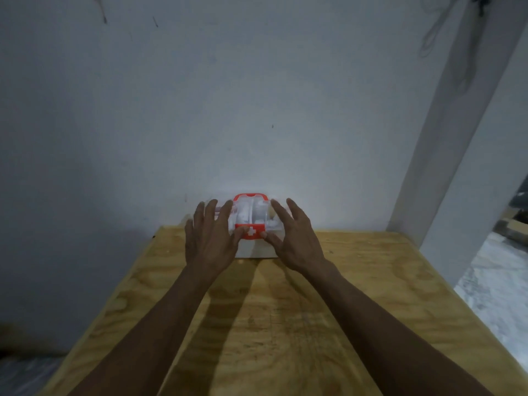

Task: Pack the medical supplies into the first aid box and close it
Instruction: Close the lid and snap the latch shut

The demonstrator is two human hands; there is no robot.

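Observation:
The white first aid box (pixel 253 250) stands at the far edge of the wooden table, against the wall. Its clear lid lies down over it, with a red handle (pixel 251 196) at the back and a red latch with a white cross (pixel 251 232) at the front. White supplies show through the lid. My left hand (pixel 210 235) rests on the lid's left side, fingers spread, thumb touching the latch. My right hand (pixel 294 235) lies on the right side, its thumb at the latch's other end. Neither hand grips anything.
The plywood table (pixel 285 315) stretches from the box toward me, its left edge dropping to a dark floor. A white wall stands right behind the box. A white post (pixel 445 167) rises at the table's right corner, pale floor beyond it.

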